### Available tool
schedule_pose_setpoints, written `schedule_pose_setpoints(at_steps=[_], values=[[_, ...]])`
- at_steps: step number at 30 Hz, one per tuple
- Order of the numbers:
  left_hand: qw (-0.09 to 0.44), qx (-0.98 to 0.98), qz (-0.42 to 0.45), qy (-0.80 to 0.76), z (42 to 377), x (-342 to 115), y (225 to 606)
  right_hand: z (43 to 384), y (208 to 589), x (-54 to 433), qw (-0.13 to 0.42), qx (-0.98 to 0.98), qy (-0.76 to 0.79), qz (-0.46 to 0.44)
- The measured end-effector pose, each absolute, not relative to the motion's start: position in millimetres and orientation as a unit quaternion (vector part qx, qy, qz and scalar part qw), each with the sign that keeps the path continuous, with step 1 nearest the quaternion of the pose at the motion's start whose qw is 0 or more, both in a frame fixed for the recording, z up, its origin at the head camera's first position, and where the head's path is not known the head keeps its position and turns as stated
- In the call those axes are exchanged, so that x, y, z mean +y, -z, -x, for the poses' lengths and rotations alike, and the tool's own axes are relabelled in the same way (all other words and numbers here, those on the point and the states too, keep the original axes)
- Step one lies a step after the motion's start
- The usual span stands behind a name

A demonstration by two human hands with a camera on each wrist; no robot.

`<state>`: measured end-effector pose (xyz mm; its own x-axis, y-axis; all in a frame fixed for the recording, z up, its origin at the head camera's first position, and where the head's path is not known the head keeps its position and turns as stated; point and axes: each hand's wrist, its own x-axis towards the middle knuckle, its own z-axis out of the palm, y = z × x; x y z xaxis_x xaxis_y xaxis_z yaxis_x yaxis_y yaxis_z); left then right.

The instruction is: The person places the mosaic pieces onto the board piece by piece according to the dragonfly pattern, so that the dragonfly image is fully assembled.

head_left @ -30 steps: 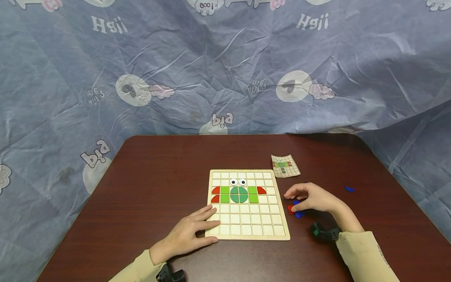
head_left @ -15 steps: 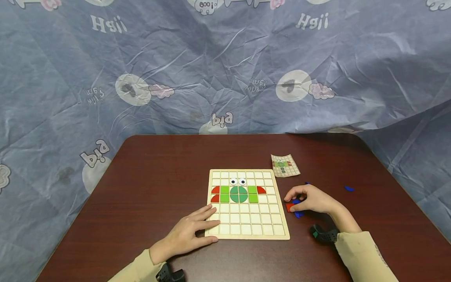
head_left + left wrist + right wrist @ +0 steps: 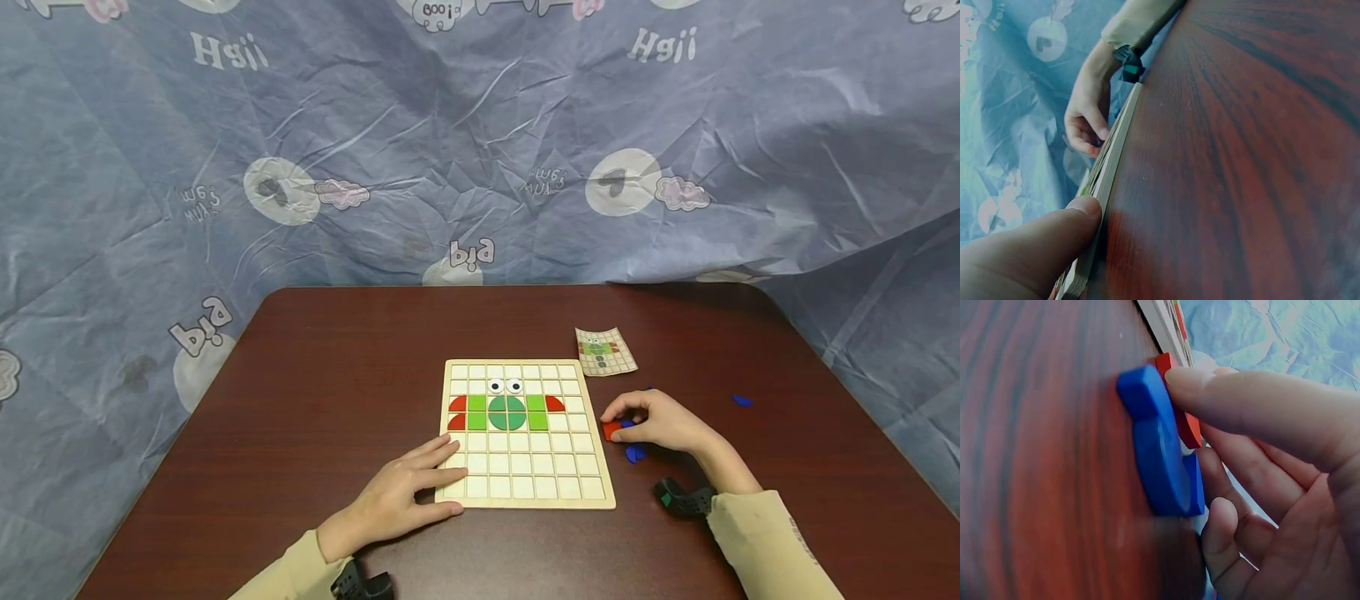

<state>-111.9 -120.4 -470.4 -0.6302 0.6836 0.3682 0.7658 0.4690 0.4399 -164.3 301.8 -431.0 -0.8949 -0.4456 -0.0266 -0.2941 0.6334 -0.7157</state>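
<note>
A square wooden grid board (image 3: 525, 503) lies on the table, carrying red, light green and dark green pieces below two round eye pieces (image 3: 505, 386). Spread over the board's left edge, my left hand (image 3: 401, 493) rests with fingers fairly straight. In the left wrist view its thumb (image 3: 1085, 206) lies on the board's near edge. Just right of the board, my right hand (image 3: 660, 418) pinches a small red piece (image 3: 611, 431) between thumb and index finger. Several blue curved pieces (image 3: 1157, 444) lie beside it, partly covered by that hand in the head view.
A small pattern card (image 3: 606, 353) touches the board's far right corner. One blue piece (image 3: 742, 400) lies farther right on the dark wooden table (image 3: 360, 358). Behind the table hangs a printed blue cloth (image 3: 405, 150).
My right hand has slid a little left toward the board, and the red piece has come along, away from the blue pieces. The left hand has stayed in place.
</note>
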Motion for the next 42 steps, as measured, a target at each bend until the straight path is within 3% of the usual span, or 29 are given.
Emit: schedule_pose_setpoints(at_steps=[11, 21, 32, 42], values=[[0.072, -0.853, 0.426, 0.293, 111.8, -120.9, 470.7, 165.1, 432.2, 297.9, 0.095, 0.889, 0.399, 0.203], [0.064, -0.856, 0.421, 0.294, 111.5, -121.0, 470.4, 165.3, 427.9, 291.1, 0.025, 0.884, 0.434, 0.173], [0.059, -0.857, 0.417, 0.297, 112.6, -121.5, 470.9, 164.5, 420.2, 269.6, -0.022, 0.885, 0.414, 0.212], [0.061, -0.857, 0.419, 0.295, 112.2, -121.3, 470.2, 162.2, 426.5, 256.9, 0.029, 0.864, 0.441, 0.240]])
